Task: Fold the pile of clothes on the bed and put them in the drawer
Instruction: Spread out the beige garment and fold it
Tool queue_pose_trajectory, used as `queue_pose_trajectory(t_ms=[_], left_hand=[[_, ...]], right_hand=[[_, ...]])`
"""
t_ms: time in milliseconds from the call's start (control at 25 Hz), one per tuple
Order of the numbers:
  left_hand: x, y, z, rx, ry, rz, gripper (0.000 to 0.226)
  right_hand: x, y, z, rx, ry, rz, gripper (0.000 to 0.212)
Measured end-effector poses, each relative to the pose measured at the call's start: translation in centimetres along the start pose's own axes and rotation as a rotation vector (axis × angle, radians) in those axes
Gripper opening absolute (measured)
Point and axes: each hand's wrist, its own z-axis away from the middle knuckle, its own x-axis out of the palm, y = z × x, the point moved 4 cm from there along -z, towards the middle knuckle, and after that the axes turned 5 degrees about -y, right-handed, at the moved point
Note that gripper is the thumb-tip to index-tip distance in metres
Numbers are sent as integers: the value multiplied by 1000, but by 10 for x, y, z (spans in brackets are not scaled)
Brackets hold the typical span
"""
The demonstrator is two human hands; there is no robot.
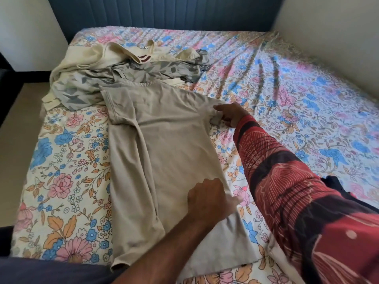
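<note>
Shirt (164,144) hem under forearm (164,249)

Floral-sheeted bed (287,103), beige t-shirt (164,144) spread flat, rumpled clothes pile (123,76) behind, perhaps overlapping it

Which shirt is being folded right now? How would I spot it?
Look at the flowery bed sheet. In front of the rumpled clothes pile lies a plain beige T-shirt, spread flat. Both hands hold its right edge, and unlike the pile it has no pattern.
</note>
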Motion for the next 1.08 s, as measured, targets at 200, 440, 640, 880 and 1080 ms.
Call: queue_pose_trajectory(t_ms=[200, 440, 640, 880, 1080], left_hand=[[-1, 18, -2, -15, -66, -124, 57], [0, -11, 9, -106, -219, 250, 33], [-3, -52, 38, -193, -69, 876, 36], [-18, -124, 87, -272, -40, 803, 36], [-24, -152, 108, -304, -113, 669, 43]], right_hand=[[12, 2, 5, 4, -109, 9, 15], [6, -12, 23, -41, 42, -118, 14], [44, -75, 42, -372, 194, 198, 33], [171, -152, 57, -654, 59, 581, 25], [265, -141, 98, -771, -169, 800, 33]])
